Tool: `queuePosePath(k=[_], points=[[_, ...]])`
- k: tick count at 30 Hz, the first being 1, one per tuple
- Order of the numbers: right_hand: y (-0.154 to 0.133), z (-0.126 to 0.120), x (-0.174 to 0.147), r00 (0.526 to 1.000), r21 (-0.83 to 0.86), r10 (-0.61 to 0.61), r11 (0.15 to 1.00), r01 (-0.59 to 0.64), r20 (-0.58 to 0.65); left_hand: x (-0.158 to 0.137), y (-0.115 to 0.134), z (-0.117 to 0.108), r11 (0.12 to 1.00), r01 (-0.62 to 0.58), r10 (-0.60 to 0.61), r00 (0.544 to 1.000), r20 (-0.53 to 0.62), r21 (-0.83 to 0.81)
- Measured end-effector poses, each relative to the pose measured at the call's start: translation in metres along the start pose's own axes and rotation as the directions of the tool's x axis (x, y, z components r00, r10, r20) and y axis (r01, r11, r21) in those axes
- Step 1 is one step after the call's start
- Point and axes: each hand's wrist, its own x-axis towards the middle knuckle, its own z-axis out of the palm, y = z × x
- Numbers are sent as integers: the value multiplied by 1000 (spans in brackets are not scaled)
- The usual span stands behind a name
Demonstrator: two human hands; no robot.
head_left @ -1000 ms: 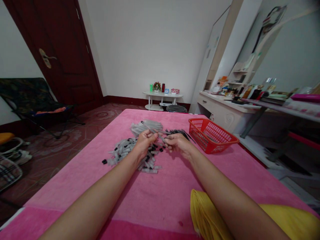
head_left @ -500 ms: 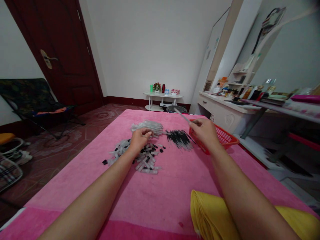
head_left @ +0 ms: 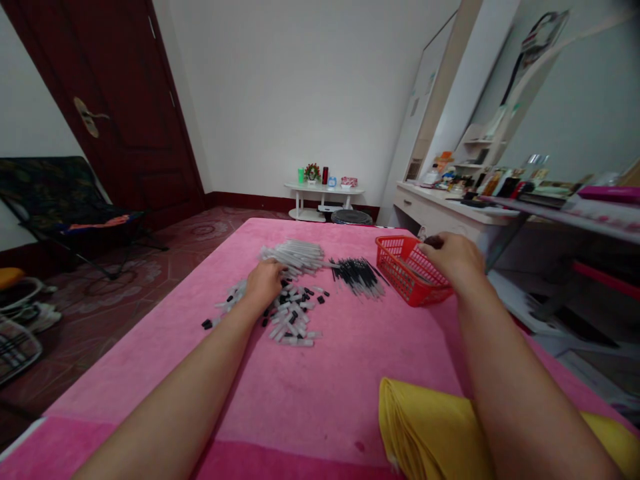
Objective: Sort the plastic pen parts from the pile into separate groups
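My left hand [head_left: 264,283] is at the near edge of a bundle of clear plastic tubes [head_left: 300,253], its fingers curled together; what they hold, if anything, is hidden. Below and around it spreads a pile of short translucent and black caps [head_left: 293,320]. My right hand [head_left: 457,259] hangs over the right side of a red plastic basket [head_left: 413,293], thumb and fingers slightly apart, with no stick showing in them. A greyish slim stick [head_left: 414,269] lies inside the basket. Between tubes and basket lies a heap of thin black-and-clear refills [head_left: 357,275].
A pink cloth [head_left: 320,387] covers the table. Folded yellow cloth [head_left: 430,427] lies at the near right, under my right forearm. Beyond the right edge stands a dressing table [head_left: 440,207] with bottles. A folding chair [head_left: 75,200] is at the left.
My right hand has moved right, from the basket's left side to over its right side, and the slim stick no longer projects from it. My left hand has shifted slightly left.
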Motion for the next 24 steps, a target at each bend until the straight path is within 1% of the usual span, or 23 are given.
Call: queuePosePath(k=[2, 4, 7, 11, 14, 17, 20, 22, 24], points=[[-14, 4, -6, 992, 78, -122, 989, 123, -15, -1, 2, 0, 1000, 3, -3, 1000, 20, 25], [-29, 11, -14, 971, 144, -238, 962, 234, 12, -1, 3, -1, 999, 5, -7, 999, 39, 43], [-50, 28, -30, 917, 164, -375, 922, 352, 140, 0, 4, -1, 999, 11, -14, 998, 62, 48], [-70, 53, -56, 855, 78, -388, 919, 386, 345, -1, 5, -1, 998, 7, -12, 998, 65, 69], [-77, 65, -71, 822, -25, -351, 915, 403, 448, -3, 8, -2, 996, -9, 9, 1000, 10, 90], [-80, 70, -78, 816, -105, -323, 902, 418, 480, -6, 11, -4, 993, -63, 73, 993, -91, 104], [-79, 71, -78, 809, -133, -319, 892, 433, 494, -7, 13, -4, 989, -132, 142, 978, -151, 72], [-77, 68, -75, 809, -143, -304, 894, 425, 503, -8, 15, -3, 988, -156, 154, 968, -196, 7], [-74, 63, -70, 812, -135, -296, 901, 412, 503, -7, 17, -4, 980, -163, 123, 948, -292, -116]])
